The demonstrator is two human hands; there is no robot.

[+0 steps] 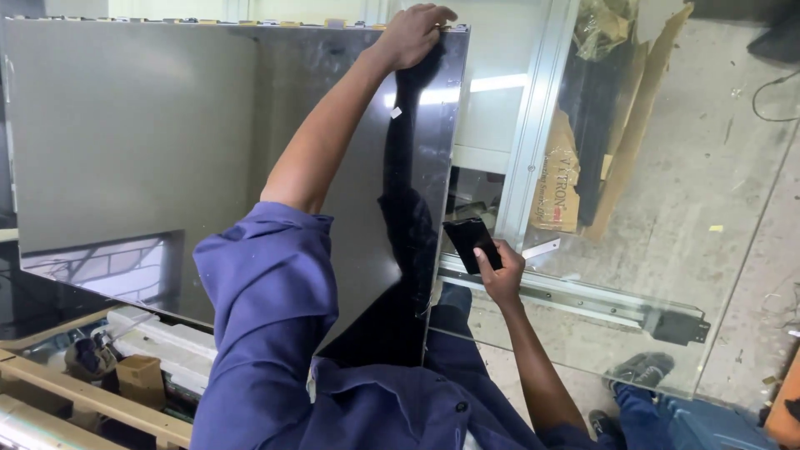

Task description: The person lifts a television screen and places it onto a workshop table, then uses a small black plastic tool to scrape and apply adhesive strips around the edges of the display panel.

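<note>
A large glossy dark panel (167,125) stands upright in front of me and mirrors the room. My left hand (412,33), on an arm in a blue sleeve, reaches up and grips the panel's top right corner. My right hand (502,271) is lower, just off the panel's right edge. It holds a small flat black piece (469,242) close to that edge.
An aluminium frame rail (575,296) and a clear sheet lie over the concrete floor on the right, with torn cardboard (562,179) behind them. Wooden bars and white blocks (158,337) sit at the lower left. Shoes (637,368) show at the bottom right, and a cable (771,92) lies at the far right.
</note>
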